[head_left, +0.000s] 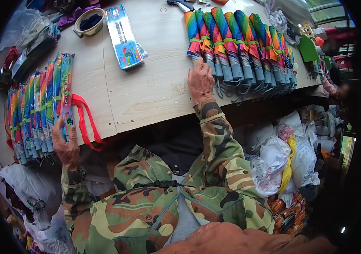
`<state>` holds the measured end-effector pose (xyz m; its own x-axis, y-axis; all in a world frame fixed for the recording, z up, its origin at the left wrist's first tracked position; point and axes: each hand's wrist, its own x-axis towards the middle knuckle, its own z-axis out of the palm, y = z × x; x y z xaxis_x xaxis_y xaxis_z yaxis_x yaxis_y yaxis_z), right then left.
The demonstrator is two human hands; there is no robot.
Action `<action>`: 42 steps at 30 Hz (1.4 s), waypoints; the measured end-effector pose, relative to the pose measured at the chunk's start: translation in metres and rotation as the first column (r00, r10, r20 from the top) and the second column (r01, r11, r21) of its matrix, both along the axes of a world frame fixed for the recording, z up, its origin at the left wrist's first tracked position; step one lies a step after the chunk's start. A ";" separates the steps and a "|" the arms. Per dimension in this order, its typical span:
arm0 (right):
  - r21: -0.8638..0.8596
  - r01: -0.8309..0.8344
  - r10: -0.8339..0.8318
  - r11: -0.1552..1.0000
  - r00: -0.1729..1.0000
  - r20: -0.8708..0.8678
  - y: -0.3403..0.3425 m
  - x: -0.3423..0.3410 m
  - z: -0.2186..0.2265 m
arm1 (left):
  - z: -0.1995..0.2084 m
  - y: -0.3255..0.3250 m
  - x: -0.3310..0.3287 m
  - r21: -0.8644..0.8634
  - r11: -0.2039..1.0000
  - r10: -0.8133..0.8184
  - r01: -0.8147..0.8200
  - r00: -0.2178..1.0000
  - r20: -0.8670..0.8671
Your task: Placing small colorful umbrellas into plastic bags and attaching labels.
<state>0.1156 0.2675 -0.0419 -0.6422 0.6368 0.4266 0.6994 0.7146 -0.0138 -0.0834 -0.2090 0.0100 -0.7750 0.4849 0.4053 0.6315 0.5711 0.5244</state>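
- Two groups of stock lie on the pale wooden plank worktop [146,91], which I judge as finished goods and goods awaiting work.
- Finished side, at the person's left: a row of folded rainbow umbrellas in glossy clear plastic sleeves [41,106], laid side by side near the worktop's left edge, handles toward the person.
- Outstanding side, at the right: a row of bare folded rainbow umbrellas with grey ribbed handles [239,46], each bound by a thin green strap, wrist cords trailing over the front edge. About a dozen remain unsleeved, so by my estimate the job is roughly half done.
- Left hand [65,146]: grip closed loosely over the near ends of the sleeved row, fingers curled on the plastic.
- Right hand [200,80]: grip resting on the leftmost handle of the bare row; fingers partly bent, but I cannot tell whether it pinches the handle or only touches it.
- A stack of flat printed plastic sleeves, blue-bordered [123,36], lies at the far centre, apart from both rows.
- A red fabric strap loop [85,122] hangs over the front edge just beside the sleeved row.
- Textures: canopy fabric matte and pleated; sleeves slick and reflective; worktop scuffed and stained.
- A round cream bowl holding dark cloth [89,21] sits at the far left.
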 end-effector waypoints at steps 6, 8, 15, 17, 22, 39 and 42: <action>-0.814 -0.202 -0.116 0.544 0.943 -0.312 -0.079 0.019 0.029 | -0.008 0.111 0.101 0.417 0.901 -0.387 0.121 0.660 0.644; -0.879 -0.476 -0.261 0.030 0.845 -0.467 -0.109 0.041 0.034 | -0.013 0.154 0.120 0.531 0.847 -0.495 -0.017 0.335 0.802; -0.856 -0.506 0.084 -0.105 0.853 -0.515 -0.159 0.126 0.036 | -0.030 0.206 0.150 0.607 0.789 -0.614 -0.093 -0.157 0.774; -0.840 -0.523 -0.117 -0.147 0.852 -0.510 -0.129 0.120 0.023 | -0.045 0.176 0.159 0.629 0.770 -0.638 -0.110 -0.122 0.760; -0.573 -0.805 -0.430 -0.153 0.576 -0.695 -0.108 0.051 0.011 | -0.037 0.126 0.188 0.461 0.849 -0.516 0.259 0.219 0.828; 0.294 -0.660 -0.552 -0.691 0.220 -0.804 -0.112 -0.010 0.054 | -0.027 0.124 0.212 0.591 0.789 -0.542 0.171 -0.259 0.799; -0.279 -0.901 -0.455 -0.333 0.413 -0.789 -0.135 -0.010 0.071 | -0.072 0.144 0.233 0.305 0.911 -0.360 0.277 0.895 0.263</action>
